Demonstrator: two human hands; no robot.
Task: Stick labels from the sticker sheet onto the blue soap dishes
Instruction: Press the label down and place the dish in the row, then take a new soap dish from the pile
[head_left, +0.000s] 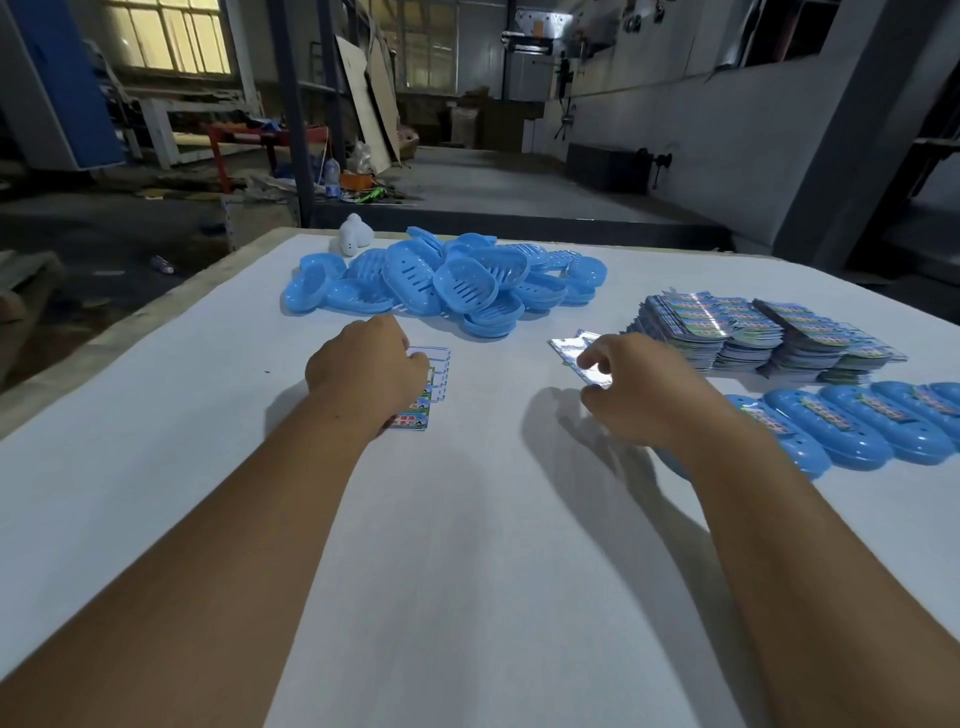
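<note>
pressing left grip (366, 371) curled on half-peeled sticker sheet (426, 387) | right grip (631, 389) pinching glossy label (576, 349)

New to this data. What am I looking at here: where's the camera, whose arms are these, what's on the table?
There is no robot. A person wears one wide-angle camera on the head, looking forward and down, so the two bare arms are theirs.

On the white table a loose pile of blue soap dishes lies at the far side. Stacks of sticker sheets sit at the right, and in front of them a row of soap dishes with labels already on.

The left hand rests on a partly used sticker sheet, fingers curled; what it grips is hidden. The right hand touches a shiny sheet with its fingertips; a firm pinch cannot be made out. A small white object stands behind the pile.
</note>
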